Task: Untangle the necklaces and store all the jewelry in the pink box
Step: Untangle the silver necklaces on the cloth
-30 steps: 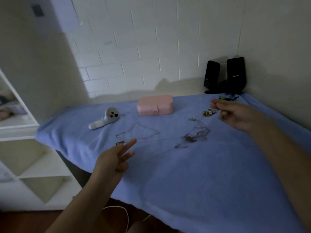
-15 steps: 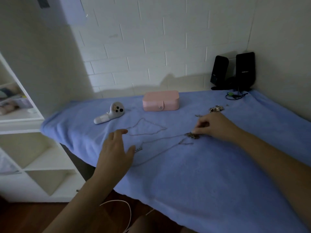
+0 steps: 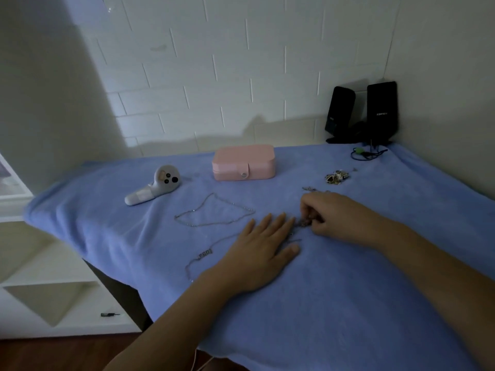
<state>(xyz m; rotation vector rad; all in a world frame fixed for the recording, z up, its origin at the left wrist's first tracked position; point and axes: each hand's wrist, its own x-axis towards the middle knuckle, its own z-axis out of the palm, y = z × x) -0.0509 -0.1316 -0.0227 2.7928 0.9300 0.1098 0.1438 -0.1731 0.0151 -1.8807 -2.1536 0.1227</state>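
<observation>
On the table, under a blue cloth [image 3: 348, 290], the left hand [image 3: 261, 253] lies flat with fingers straight, pressing down on thin chain. The right hand [image 3: 332, 216] pinches the knot of chains [image 3: 302, 224] just beside the left fingertips. A separate necklace [image 3: 214, 212] lies in a loop between the hands and the pink box [image 3: 243, 163], which sits closed near the wall. A bar-pendant chain [image 3: 205, 254] trails left of the left hand. A small jewelry pile [image 3: 337, 177] sits behind the right hand; a white controller [image 3: 154, 187] lies left of the box; black speakers [image 3: 361, 113] and a cable [image 3: 367, 153] fill the far right corner
</observation>
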